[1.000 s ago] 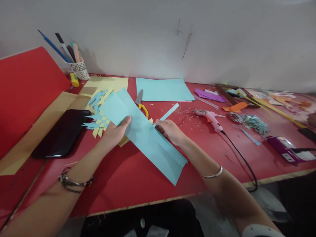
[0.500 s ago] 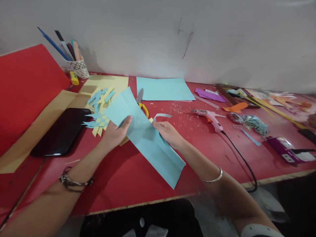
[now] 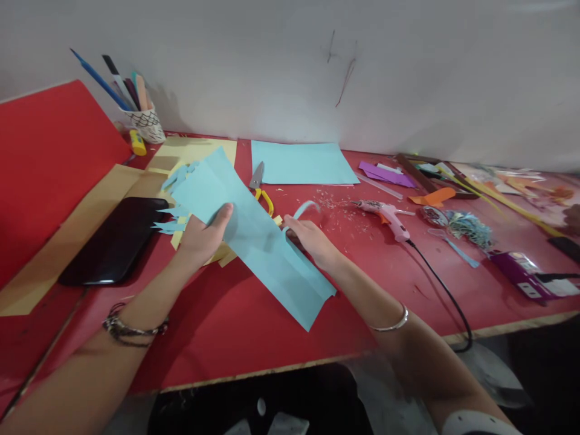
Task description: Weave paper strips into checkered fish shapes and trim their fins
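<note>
A light blue paper sheet (image 3: 258,241) with creases slants over the red table, held up off it. My left hand (image 3: 203,235) grips its left side, thumb on top and fingers hidden underneath. At the right edge of the sheet, my right hand (image 3: 310,238) is closed on a narrow paper strip (image 3: 307,207) that curls up and away from its fingertips. Whether that strip is still joined to the sheet I cannot tell. Behind the sheet lie blue and yellow cut paper pieces (image 3: 174,220), partly covered. Scissors with yellow handles (image 3: 264,196) lie just beyond the sheet.
Another blue sheet (image 3: 303,163) lies by the wall. To the right are a pink glue gun (image 3: 385,217) with its black cord, a purple extension box (image 3: 521,275) and a brown tray (image 3: 435,175). A black phone-like slab (image 3: 113,241) and a pen cup (image 3: 145,124) are left.
The blue sheet and my left hand have shifted left, covering more of the cut pieces. My right hand has moved slightly right, and the curled strip stands higher.
</note>
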Available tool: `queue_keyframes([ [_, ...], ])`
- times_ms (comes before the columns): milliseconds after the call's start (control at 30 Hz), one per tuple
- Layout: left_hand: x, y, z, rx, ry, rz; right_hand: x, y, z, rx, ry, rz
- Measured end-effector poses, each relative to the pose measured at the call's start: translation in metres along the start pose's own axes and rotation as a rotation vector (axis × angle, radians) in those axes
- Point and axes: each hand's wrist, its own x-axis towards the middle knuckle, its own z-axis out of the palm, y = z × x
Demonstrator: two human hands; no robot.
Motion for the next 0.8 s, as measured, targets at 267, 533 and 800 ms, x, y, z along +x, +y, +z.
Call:
queue_keyframes([
  [267,0.002,-0.002,0.002,-0.261,-0.096,-0.013,-0.001,-0.003,0.002,-0.327,0.018,-0.065],
  [533,-0.011,-0.003,0.008,-0.08,-0.295,-0.154,0.004,0.006,0.002,-0.15,0.042,-0.102],
  [800,-0.007,0.002,0.002,-0.007,-0.208,-0.148,0.008,0.007,-0.004,-0.002,-0.025,-0.01],
])
